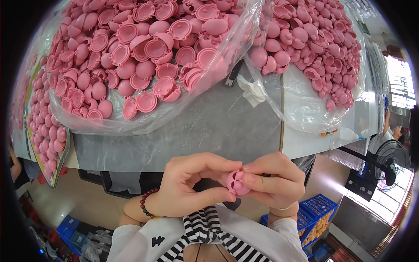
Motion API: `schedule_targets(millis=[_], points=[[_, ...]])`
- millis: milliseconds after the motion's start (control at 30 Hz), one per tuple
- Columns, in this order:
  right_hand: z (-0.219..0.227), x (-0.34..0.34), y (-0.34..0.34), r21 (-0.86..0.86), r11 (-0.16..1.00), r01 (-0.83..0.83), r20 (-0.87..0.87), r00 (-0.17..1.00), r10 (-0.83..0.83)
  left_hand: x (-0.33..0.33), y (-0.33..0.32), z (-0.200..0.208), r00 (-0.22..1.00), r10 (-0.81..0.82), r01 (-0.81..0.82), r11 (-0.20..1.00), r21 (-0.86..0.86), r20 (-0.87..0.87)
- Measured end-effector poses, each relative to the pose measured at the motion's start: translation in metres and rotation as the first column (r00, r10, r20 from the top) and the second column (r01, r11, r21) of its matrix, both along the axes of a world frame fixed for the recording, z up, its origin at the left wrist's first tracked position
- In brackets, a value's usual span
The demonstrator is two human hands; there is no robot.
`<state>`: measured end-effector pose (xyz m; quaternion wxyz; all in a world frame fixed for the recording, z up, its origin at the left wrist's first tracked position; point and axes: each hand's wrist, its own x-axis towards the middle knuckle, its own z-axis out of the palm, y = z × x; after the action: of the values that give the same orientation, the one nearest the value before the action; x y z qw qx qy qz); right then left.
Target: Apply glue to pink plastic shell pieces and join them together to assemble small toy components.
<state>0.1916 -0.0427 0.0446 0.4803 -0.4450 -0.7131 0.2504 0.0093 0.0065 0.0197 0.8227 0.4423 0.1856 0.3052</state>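
Both hands meet in front of my chest, just off the table's near edge. Between them is a small round pink plastic shell piece with dark slots showing in its side. My left hand grips it from the left, thumb below and index finger above. From the right, my right hand pinches it with the fingertips, which cover part of its surface. On the table beyond lie a big heap of pink cup-shaped half shells and, to the right, a heap of smaller pink pieces.
Clear plastic sheeting lies under the heaps on the grey tabletop. A black tool-like object and a crumpled white tissue sit between them. More pink balls are at left. Blue crates and a fan stand at right.
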Motion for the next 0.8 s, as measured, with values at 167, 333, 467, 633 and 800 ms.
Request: schedule_targets(millis=[167, 333, 467, 633, 800], points=[[-0.001, -0.004, 0.001, 0.099, 0.994, 0.045, 0.116, 0.992, -0.057, 0.003, -0.003, -0.002, 1.0, 0.002, 0.001, 0.992, -0.128, 0.026], [-0.008, -0.013, -0.005, 0.228, 0.961, 0.155, 0.181, 0.963, -0.198, 0.012, -0.006, -0.005, 0.994, 0.014, 0.004, 0.987, -0.161, 0.111], [-0.008, -0.015, -0.009, 0.171, 0.957, 0.234, 0.133, 0.957, -0.258, 0.013, -0.006, -0.011, 0.987, 0.119, -0.113, 0.992, -0.058, 0.107], [-0.009, -0.015, -0.015, 0.088, 0.965, 0.245, 0.082, 0.964, -0.253, 0.011, -0.002, -0.015, 0.999, 0.052, -0.049, 0.966, 0.254, -0.005], [-0.017, -0.014, -0.017, -0.074, 0.993, 0.094, -0.186, 0.977, -0.106, 0.017, 0.012, -0.008, 0.997, -0.069, 0.077, 0.822, 0.564, -0.036]])
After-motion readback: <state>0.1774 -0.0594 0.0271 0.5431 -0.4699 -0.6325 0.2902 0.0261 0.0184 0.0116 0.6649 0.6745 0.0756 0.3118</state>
